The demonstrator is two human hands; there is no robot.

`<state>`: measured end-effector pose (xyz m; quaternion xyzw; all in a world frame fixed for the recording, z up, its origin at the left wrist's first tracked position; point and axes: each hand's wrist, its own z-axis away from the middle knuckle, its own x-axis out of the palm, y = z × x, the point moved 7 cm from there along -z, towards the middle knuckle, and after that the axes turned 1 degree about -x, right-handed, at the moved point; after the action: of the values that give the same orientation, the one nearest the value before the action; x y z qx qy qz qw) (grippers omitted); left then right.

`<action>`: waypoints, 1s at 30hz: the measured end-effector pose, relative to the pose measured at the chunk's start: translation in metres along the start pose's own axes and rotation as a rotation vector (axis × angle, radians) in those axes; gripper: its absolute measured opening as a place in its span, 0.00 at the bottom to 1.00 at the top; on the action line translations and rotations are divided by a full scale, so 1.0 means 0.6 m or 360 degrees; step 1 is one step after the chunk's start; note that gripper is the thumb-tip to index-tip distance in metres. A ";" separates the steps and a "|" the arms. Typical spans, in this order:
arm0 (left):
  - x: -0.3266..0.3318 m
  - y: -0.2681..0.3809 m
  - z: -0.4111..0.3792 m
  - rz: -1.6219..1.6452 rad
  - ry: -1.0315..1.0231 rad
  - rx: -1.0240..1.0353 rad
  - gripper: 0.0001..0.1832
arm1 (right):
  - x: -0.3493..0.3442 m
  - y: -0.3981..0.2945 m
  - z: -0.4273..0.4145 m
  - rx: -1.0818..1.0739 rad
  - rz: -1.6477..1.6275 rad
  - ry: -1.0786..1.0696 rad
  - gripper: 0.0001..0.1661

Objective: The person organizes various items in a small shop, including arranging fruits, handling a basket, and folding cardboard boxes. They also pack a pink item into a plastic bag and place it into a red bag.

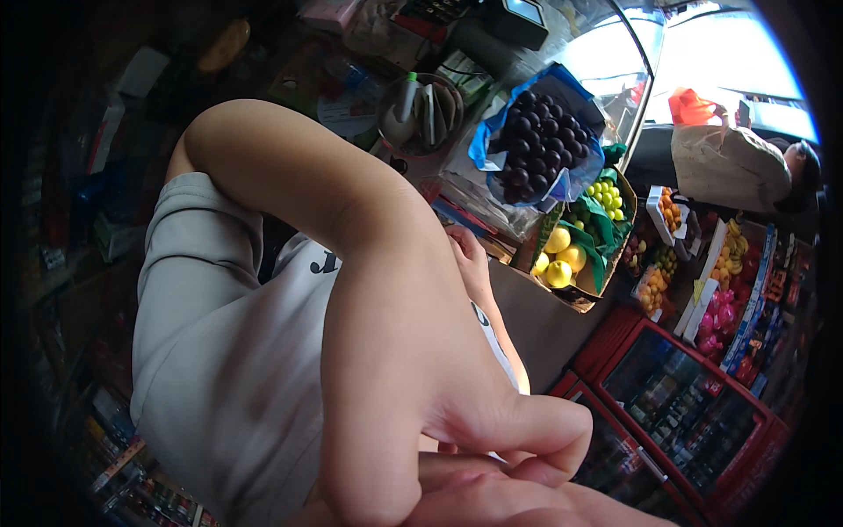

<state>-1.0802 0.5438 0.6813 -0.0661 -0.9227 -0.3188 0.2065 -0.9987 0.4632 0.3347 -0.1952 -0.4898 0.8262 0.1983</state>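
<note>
My left arm rises from a light grey sleeve (197, 204) and crosses the middle of the view. Its hand (487, 402) is very close to the lens, fingers bent against skin at the lower rim; what lies under the fingertips is hidden. Behind that forearm, my right hand (469, 253) hangs low near the counter edge with curled fingers. Part of it is covered, so I cannot tell whether it holds anything. Closest to it are a carton of yellow fruit (560, 257) and green grapes (606, 199), and a blue-lined box of dark round fruit (543, 141).
Pens and papers fill a round container (421, 115) on the cluttered counter. A red glass-door fridge (678, 395) stands at the lower right, below shelves of bananas (736, 240) and other fruit. Another person (731, 165) is beyond the counter beside an orange plastic bag (690, 107).
</note>
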 end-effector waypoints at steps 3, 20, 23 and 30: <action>0.063 0.057 0.092 -0.0114 0.0102 0.0153 0.30 | 0.105 -0.064 -0.051 -0.0060 0.0188 -0.0220 0.10; 0.271 0.235 0.631 -0.0648 0.1159 0.0892 0.31 | 0.473 -0.141 -0.658 -0.0429 0.1629 -0.0183 0.31; 0.269 0.176 0.779 -0.0502 0.1889 0.1117 0.25 | 0.497 -0.078 -0.762 -0.0271 0.1871 -0.0098 0.48; 0.306 0.039 0.923 -0.0179 0.2901 0.1688 0.23 | 0.526 -0.070 -0.785 -0.0119 0.2176 -0.0289 0.44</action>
<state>-1.4280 0.9011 0.3781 0.3400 -0.4417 0.1872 0.8089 -1.0159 0.9901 0.1222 -0.3969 -0.2997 0.7614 -0.4158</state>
